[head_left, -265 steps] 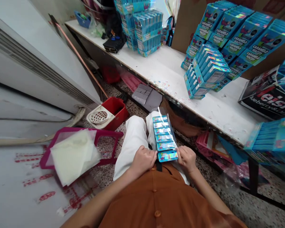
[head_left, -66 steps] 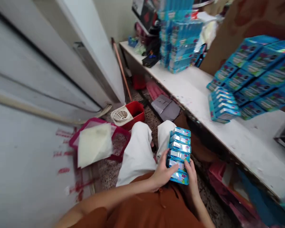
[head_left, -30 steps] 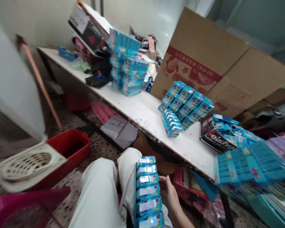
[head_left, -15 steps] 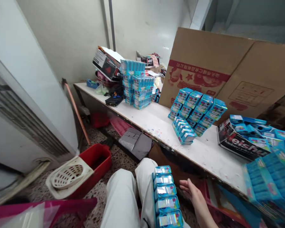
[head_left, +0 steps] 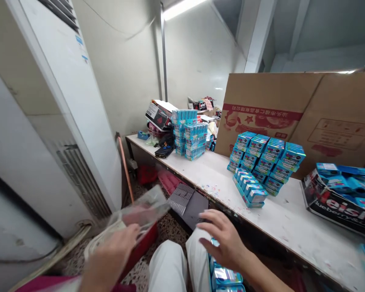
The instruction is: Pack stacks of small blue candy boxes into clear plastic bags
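Note:
My left hand (head_left: 111,253), smeared by motion, is raised at the lower left. Its fingers are closed on the edge of a clear plastic bag (head_left: 149,202), which hangs out in the air over the red bucket. Above my thigh is my right hand (head_left: 223,239), fingers apart and holding nothing. Under it, a row of small blue boxes (head_left: 226,275) rests on my lap, partly covered by the hand and forearm.
On the white table (head_left: 197,176) stand a tray of blue boxes (head_left: 250,188), stacked blue boxes (head_left: 266,158) and wrapped stacks (head_left: 190,136). A black carton (head_left: 337,207) holds more. Behind leans a large cardboard box (head_left: 261,95). A red mop bucket (head_left: 142,247) stands on the floor.
My left hand has come into view with the clear plastic bag. My right hand has moved left, over the boxes on my lap. The view has tilted up and turned left.

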Demonstrator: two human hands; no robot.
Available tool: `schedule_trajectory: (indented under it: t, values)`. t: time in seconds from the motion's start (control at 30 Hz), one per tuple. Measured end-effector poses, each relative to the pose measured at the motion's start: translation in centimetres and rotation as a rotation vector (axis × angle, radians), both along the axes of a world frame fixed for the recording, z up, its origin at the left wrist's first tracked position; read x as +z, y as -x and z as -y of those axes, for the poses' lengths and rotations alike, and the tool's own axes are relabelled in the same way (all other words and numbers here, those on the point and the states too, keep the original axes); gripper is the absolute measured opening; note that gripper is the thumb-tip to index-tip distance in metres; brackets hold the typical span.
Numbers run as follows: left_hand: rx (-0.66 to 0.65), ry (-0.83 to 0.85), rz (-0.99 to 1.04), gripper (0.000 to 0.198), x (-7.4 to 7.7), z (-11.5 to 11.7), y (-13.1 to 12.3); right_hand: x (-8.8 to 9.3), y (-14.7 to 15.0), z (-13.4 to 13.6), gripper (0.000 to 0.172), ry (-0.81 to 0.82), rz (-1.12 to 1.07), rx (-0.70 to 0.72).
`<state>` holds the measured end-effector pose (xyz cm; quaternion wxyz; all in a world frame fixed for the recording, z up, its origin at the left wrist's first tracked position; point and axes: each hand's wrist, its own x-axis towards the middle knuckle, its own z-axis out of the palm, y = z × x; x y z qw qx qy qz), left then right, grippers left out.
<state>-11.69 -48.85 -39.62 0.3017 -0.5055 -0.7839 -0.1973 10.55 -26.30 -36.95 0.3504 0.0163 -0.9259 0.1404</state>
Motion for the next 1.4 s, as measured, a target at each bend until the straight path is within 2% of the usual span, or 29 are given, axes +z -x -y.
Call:
schedule_trajectory:
  t: [0.1,0.17,0.23,0.37,0.47,0.57,0.73,0.9,0.97,1.03,1.1,1.23,1.33,1.4]
  values:
    - [-0.13,0.098,-0.167,0.026,0.2,-4.4,-1.9,0.7,2.9,1.2,0.028,-0.205,0.045,0.095]
    - [-0.18,0.109,-0.227,0.021,0.4,-6.4,-3.8,0.1,4.0,1.2,0.025,-0.263,0.108,0.075]
    - [-0.195,0.09,-0.241,0.015,0.7,-7.4,-5.3,-0.9,4.4,0.6,0.022,-0.303,0.171,0.037]
    - [-0.282,0.101,-0.176,0.011,0.8,-7.7,-6.2,-2.4,3.9,-1.2,0.023,-0.391,0.182,-0.008]
    - [-0.406,0.2,-0.087,0.02,0.6,-7.3,-6.0,-2.3,3.2,-2.4,0.023,-0.429,0.139,-0.039]
    - [-0.408,0.301,0.047,0.023,0.4,-6.8,-5.5,-1.6,2.3,-3.3,0.024,-0.44,0.143,-0.062]
    - [-0.245,0.319,0.304,0.031,-0.1,-7.8,-4.9,-1.1,0.9,-3.6,0.035,-0.409,0.289,-0.057]
    - [-0.131,0.249,0.266,0.029,0.7,-11.3,-5.2,-1.2,0.9,-3.9,0.064,-0.22,0.499,-0.295]
    - [-0.153,0.219,0.236,0.031,1.4,-12.6,-5.5,-1.3,1.3,-4.3,0.065,-0.163,0.562,-0.358]
    - [-0.201,0.207,0.211,0.035,1.7,-13.8,-5.7,-1.5,1.6,-5.0,0.058,-0.127,0.609,-0.393]
    - [-0.249,0.208,0.188,0.039,1.6,-14.7,-5.7,-1.9,1.9,-6.1,0.053,-0.082,0.653,-0.466]
    - [-0.296,0.246,0.114,0.037,0.7,-16.4,-5.5,-2.5,1.7,-8.9,0.055,0.036,0.742,-0.662]
    - [-0.319,0.239,0.034,0.03,1.1,-17.4,-5.4,-1.8,0.9,-10.7,0.052,0.03,0.734,-0.725]
    - [-0.327,0.15,0.004,0.031,1.8,-17.8,-5.5,-0.7,0.3,-11.3,0.047,0.0,0.636,-0.779]
